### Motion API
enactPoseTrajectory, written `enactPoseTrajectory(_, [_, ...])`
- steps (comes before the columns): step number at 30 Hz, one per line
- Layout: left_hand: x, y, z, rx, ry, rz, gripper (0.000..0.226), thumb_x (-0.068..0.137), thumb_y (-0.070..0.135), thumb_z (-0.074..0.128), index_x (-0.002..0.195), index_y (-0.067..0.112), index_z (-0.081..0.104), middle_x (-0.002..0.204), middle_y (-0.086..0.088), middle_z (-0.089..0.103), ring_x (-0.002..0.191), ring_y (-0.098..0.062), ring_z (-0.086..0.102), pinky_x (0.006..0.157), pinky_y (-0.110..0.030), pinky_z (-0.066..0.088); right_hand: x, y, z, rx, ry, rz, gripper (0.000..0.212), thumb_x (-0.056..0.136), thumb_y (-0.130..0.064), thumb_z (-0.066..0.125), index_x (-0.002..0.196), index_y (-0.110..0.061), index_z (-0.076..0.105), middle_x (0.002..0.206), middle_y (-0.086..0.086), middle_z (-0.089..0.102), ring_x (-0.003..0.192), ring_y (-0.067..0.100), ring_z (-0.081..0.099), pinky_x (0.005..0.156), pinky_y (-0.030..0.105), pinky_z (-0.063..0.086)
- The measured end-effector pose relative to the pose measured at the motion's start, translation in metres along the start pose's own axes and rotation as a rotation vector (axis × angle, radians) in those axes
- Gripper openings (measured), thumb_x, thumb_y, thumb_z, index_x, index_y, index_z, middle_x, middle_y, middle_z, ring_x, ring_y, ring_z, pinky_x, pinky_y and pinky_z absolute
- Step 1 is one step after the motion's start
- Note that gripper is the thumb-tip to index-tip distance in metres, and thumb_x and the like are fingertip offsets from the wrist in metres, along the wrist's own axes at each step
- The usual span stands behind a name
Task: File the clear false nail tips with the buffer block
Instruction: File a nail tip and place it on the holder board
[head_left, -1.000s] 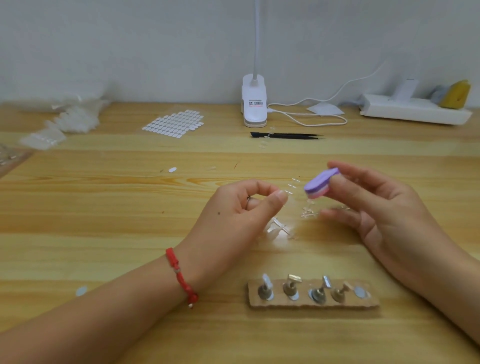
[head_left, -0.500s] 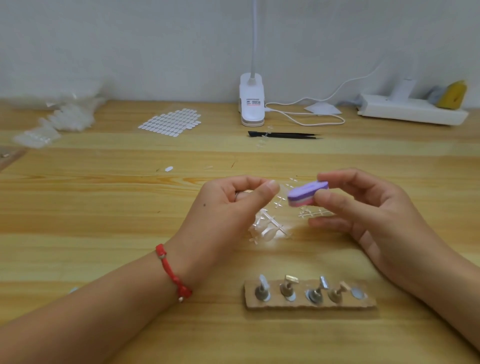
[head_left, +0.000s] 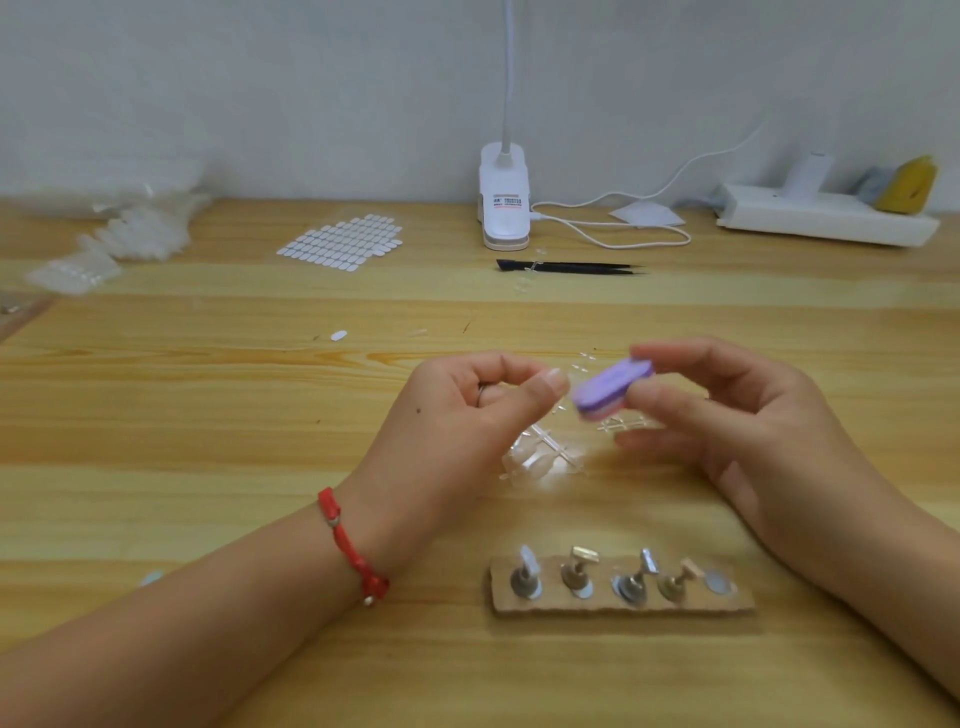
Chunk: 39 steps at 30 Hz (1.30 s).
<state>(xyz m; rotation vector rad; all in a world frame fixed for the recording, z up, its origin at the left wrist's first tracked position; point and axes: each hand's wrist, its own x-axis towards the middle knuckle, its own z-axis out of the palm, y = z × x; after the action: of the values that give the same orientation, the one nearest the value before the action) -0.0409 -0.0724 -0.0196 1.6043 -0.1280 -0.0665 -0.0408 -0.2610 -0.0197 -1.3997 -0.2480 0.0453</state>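
Nearest: brown cardboard strip of metal nail stands (head_left: 623, 603). Beyond, left hand (head_left: 457, 421) pinching small clear piece (head_left: 485, 391), barely visible; right hand (head_left: 753, 431) pinching purple oval buffer block (head_left: 613, 387) just beside it. Between hands, clear false nail tips (head_left: 540, 457) on pale wooden tabletop (head_left: 208, 426). Far: black tweezers (head_left: 571, 267).
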Motion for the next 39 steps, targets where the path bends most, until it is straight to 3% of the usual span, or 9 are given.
enactPoseTrajectory(2, [0.001, 0.0, 0.0, 0.003, 0.009, 0.001, 0.016, 0.085, 0.02, 0.065, 0.083, 0.005, 0.069, 0.042, 0.01, 0.027, 0.034, -0.003, 0.021, 0.035, -0.011, 0.022, 0.002, 0.0, -0.005, 0.123, 0.072, -0.002, 0.027, 0.053, -0.022, 0.078, 0.08, -0.02, 0.079, 0.089, 0.005, 0.074, 0.077, 0.022, 0.074, 0.059, 0.025, 0.057])
enactPoseTrajectory(6, [0.001, 0.0, 0.0, 0.009, 0.003, 0.009, 0.015, 0.086, 0.019, 0.064, 0.084, 0.005, 0.068, 0.041, 0.011, 0.028, 0.034, -0.003, 0.021, 0.035, -0.012, 0.021, -0.003, 0.0, 0.003, -0.095, -0.09, 0.013, 0.032, 0.053, -0.019, 0.086, 0.084, -0.023, 0.078, 0.087, 0.006, 0.076, 0.073, 0.023, 0.074, 0.062, 0.024, 0.058])
enactPoseTrajectory(11, [0.0, 0.001, 0.001, 0.014, 0.005, 0.016, 0.014, 0.085, 0.021, 0.065, 0.08, 0.009, 0.067, 0.041, 0.012, 0.028, 0.035, -0.004, 0.02, 0.036, -0.012, 0.021, 0.004, 0.002, -0.005, 0.132, 0.091, 0.01, 0.027, 0.052, -0.021, 0.079, 0.079, -0.02, 0.079, 0.088, 0.004, 0.073, 0.078, 0.021, 0.074, 0.063, 0.024, 0.058])
enactPoseTrajectory(17, [0.0, 0.002, 0.0, -0.017, 0.012, 0.009, 0.014, 0.086, 0.02, 0.063, 0.076, 0.011, 0.065, 0.04, 0.012, 0.025, 0.035, -0.004, 0.018, 0.035, -0.012, 0.019, -0.001, 0.001, 0.0, -0.045, -0.04, -0.009, 0.023, 0.056, -0.022, 0.081, 0.079, -0.023, 0.076, 0.09, -0.001, 0.075, 0.077, 0.023, 0.074, 0.068, 0.027, 0.058])
enactPoseTrajectory(21, [0.001, 0.0, 0.001, -0.004, 0.004, 0.022, 0.015, 0.086, 0.021, 0.063, 0.081, 0.007, 0.067, 0.041, 0.011, 0.026, 0.034, -0.003, 0.02, 0.035, -0.012, 0.02, -0.005, -0.002, 0.004, -0.195, -0.152, 0.025, 0.03, 0.056, -0.024, 0.088, 0.082, -0.026, 0.075, 0.086, 0.008, 0.076, 0.076, 0.025, 0.075, 0.07, 0.025, 0.058])
enactPoseTrajectory(27, [0.0, -0.002, 0.0, 0.015, -0.001, 0.031, 0.019, 0.085, 0.025, 0.063, 0.086, 0.006, 0.068, 0.043, 0.011, 0.026, 0.035, -0.004, 0.02, 0.036, -0.012, 0.021, 0.001, -0.001, 0.0, 0.103, 0.093, 0.006, 0.029, 0.056, -0.022, 0.077, 0.084, -0.014, 0.074, 0.09, 0.01, 0.075, 0.082, 0.024, 0.074, 0.063, 0.024, 0.057])
enactPoseTrajectory(34, [0.003, -0.001, -0.002, -0.077, 0.046, 0.013, 0.024, 0.081, 0.027, 0.062, 0.093, 0.006, 0.067, 0.046, 0.01, 0.024, 0.038, -0.006, 0.018, 0.037, -0.016, 0.017, -0.001, -0.003, 0.003, -0.027, -0.029, 0.011, 0.02, 0.054, -0.022, 0.08, 0.074, -0.023, 0.075, 0.088, 0.005, 0.076, 0.082, 0.027, 0.074, 0.066, 0.024, 0.057])
enactPoseTrajectory(37, [0.002, -0.002, -0.002, -0.029, 0.019, 0.022, 0.015, 0.086, 0.024, 0.061, 0.089, 0.01, 0.067, 0.045, 0.006, 0.032, 0.039, -0.01, 0.028, 0.04, -0.017, 0.022, -0.005, -0.004, 0.005, -0.207, -0.152, 0.015, 0.03, 0.056, -0.017, 0.088, 0.082, -0.022, 0.075, 0.087, 0.008, 0.076, 0.079, 0.023, 0.074, 0.068, 0.02, 0.056])
enactPoseTrajectory(39, [0.0, -0.003, 0.0, 0.058, -0.031, 0.044, 0.013, 0.088, 0.024, 0.061, 0.084, 0.014, 0.069, 0.044, 0.007, 0.036, 0.04, -0.007, 0.032, 0.041, -0.015, 0.026, -0.005, -0.003, 0.006, -0.198, -0.138, 0.009, 0.035, 0.057, -0.015, 0.087, 0.09, -0.017, 0.074, 0.089, 0.01, 0.076, 0.08, 0.024, 0.074, 0.068, 0.022, 0.056])
